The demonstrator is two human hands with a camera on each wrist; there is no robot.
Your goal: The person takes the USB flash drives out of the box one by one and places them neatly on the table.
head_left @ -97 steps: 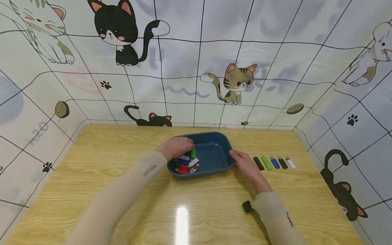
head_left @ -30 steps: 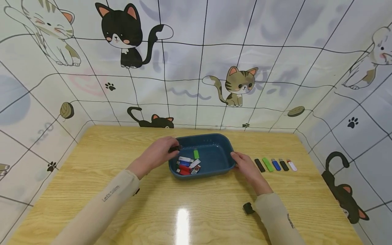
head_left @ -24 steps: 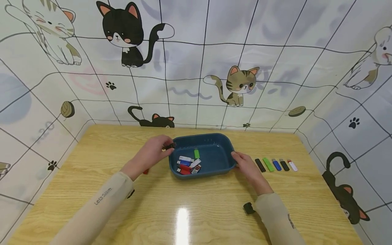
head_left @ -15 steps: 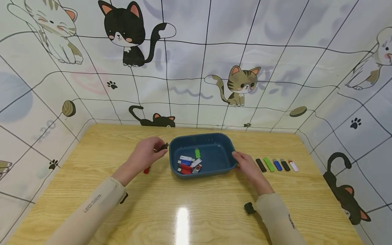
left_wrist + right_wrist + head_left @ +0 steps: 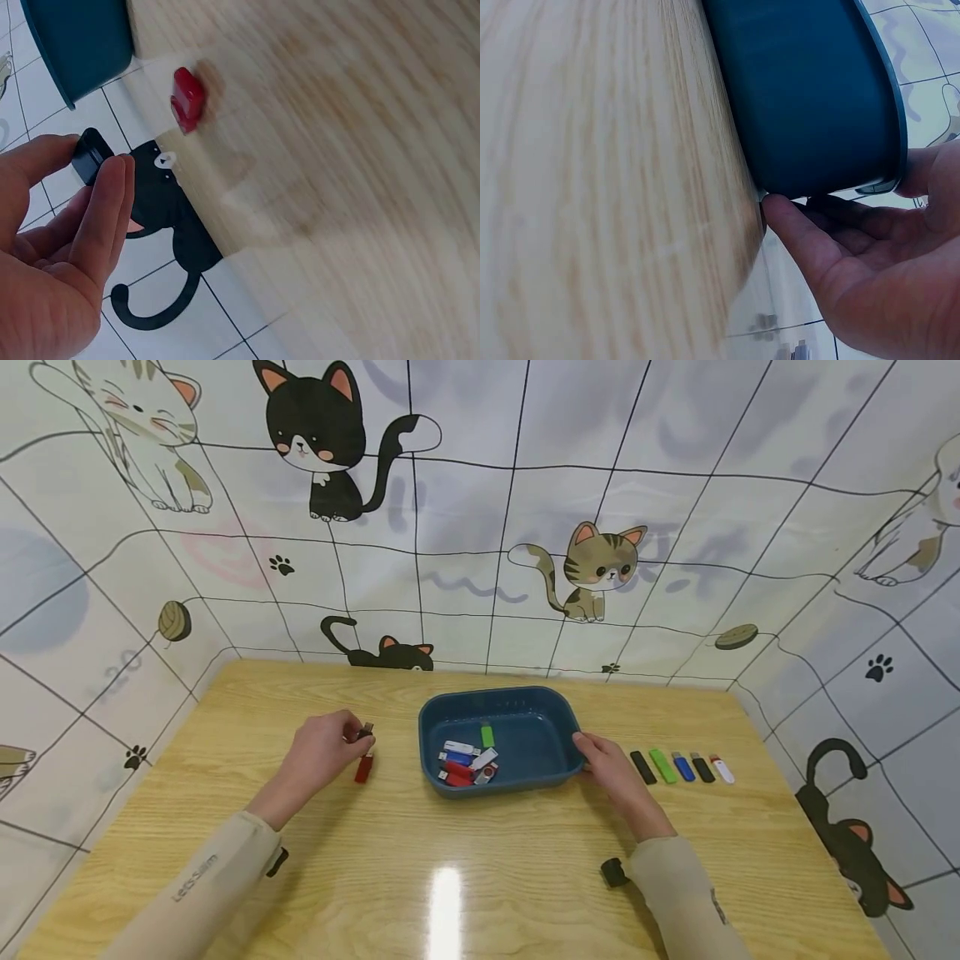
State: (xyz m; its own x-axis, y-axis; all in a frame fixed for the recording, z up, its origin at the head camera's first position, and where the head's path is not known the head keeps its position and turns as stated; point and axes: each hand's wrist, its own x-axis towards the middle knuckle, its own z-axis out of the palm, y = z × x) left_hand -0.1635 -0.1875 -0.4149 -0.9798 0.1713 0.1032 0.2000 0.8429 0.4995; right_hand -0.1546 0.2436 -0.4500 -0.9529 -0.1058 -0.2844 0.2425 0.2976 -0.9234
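Left hand [image 5: 318, 752], nearer red stick [image 5: 363, 768]: fingers pinch black stick [image 5: 91, 157] just beyond it, long axes roughly away from the person. Right hand [image 5: 611, 772]: fingers grip tray [image 5: 531, 743].

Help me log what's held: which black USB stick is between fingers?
The black stick left of the tray, pinched by the left hand; the other two lie on the table, right of the tray.

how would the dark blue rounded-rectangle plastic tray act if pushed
The dark blue, rounded-rectangular plastic tray would probably slide rather than tip, being low and broad. Its smooth, evenly curved walls suggest it's fairly stiff. The small, multicoloured plastic USB sticks lying loose inside might skid about.
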